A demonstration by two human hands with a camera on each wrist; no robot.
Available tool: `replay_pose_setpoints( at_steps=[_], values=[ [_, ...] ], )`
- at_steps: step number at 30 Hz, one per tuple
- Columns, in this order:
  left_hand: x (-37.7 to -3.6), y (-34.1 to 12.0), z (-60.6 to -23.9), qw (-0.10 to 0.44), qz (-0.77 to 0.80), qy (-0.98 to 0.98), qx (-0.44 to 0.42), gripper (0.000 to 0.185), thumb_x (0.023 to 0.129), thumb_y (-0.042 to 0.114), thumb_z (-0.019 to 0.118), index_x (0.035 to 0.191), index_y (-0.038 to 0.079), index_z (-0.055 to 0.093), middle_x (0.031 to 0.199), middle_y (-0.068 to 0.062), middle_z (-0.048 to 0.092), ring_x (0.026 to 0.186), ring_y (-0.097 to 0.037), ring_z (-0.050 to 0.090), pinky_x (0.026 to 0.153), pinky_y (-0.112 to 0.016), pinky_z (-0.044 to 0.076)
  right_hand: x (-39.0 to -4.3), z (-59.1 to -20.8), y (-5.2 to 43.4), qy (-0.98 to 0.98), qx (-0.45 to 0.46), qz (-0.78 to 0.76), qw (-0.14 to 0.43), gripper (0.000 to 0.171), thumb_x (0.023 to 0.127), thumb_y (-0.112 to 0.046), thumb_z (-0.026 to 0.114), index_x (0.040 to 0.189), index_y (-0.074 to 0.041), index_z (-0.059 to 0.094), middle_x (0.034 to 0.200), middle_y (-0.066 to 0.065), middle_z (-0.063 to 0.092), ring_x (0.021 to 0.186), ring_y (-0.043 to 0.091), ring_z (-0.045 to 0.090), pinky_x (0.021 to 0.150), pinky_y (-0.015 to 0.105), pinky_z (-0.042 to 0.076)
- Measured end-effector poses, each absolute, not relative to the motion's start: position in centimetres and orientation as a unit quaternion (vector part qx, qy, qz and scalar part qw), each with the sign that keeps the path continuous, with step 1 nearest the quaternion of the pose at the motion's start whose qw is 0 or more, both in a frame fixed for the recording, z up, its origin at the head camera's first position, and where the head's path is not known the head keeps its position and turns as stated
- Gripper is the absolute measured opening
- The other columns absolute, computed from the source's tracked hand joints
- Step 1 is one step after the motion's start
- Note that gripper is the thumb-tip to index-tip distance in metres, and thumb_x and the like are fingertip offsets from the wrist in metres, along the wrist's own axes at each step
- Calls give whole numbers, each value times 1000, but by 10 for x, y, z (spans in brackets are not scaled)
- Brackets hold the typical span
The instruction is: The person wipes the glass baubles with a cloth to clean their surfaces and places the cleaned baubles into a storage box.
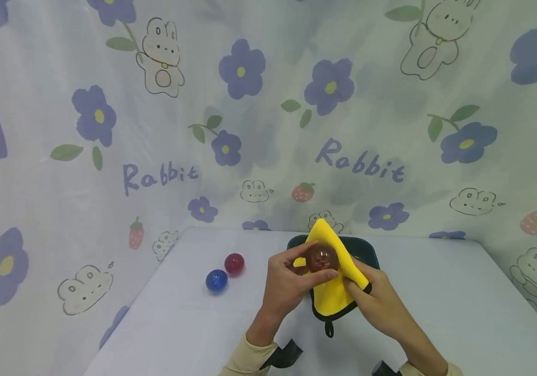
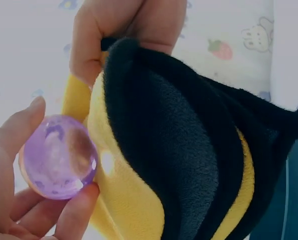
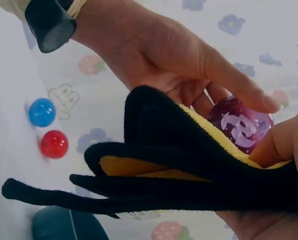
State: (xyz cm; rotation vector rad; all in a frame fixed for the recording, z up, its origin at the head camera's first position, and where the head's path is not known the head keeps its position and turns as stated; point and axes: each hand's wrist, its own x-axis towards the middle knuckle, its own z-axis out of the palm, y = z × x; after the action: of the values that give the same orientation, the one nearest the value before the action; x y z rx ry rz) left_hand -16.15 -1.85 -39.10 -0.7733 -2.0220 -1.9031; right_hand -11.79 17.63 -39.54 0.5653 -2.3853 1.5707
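Left hand (image 1: 287,282) pinches the clear ball (image 1: 322,258) right against the yellow cloth (image 1: 331,292), which the right hand (image 1: 381,303) grips from beneath

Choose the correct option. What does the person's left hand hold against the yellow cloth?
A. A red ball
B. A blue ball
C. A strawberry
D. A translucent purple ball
D: the left hand grips a translucent purple ball in its fingers, against the yellow cloth held by the right hand; the blue ball and red ball lie apart on the table.
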Motion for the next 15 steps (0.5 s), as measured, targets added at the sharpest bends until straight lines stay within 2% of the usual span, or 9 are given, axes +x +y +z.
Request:
replay_pose_setpoints(
  at_steps=[4,7,10,15],
  values=[
    [-163,-19,-390,126,-671,-684,-255,47,80,30,91,124,20,75,99,-8,72,90,-14,68,79,-32,65,-117,-394,174,-813,187,542,103,41,99,0,57,140,4,56,95,11,62,78,13,59,64,27,57],
    [-165,-20,-391,127,-673,-687,-243,49,80,29,91,124,20,74,105,-7,73,92,-14,69,79,-32,65,-116,-392,174,-814,180,544,96,44,99,-1,57,143,5,54,98,12,63,79,14,59,65,27,57],
    [-167,-21,-391,125,-673,-692,-230,53,80,31,91,127,19,71,118,-5,73,100,-16,71,83,-30,65,-114,-390,174,-817,175,543,86,49,99,-2,57,147,7,50,103,14,65,80,14,59,65,27,57],
    [-168,-23,-391,119,-659,-711,-214,60,80,36,91,133,19,68,126,-2,72,110,-17,70,96,-34,62,-110,-386,173,-828,157,533,75,55,99,-2,59,152,4,45,113,17,67,81,15,59,66,26,57]
  ],
)
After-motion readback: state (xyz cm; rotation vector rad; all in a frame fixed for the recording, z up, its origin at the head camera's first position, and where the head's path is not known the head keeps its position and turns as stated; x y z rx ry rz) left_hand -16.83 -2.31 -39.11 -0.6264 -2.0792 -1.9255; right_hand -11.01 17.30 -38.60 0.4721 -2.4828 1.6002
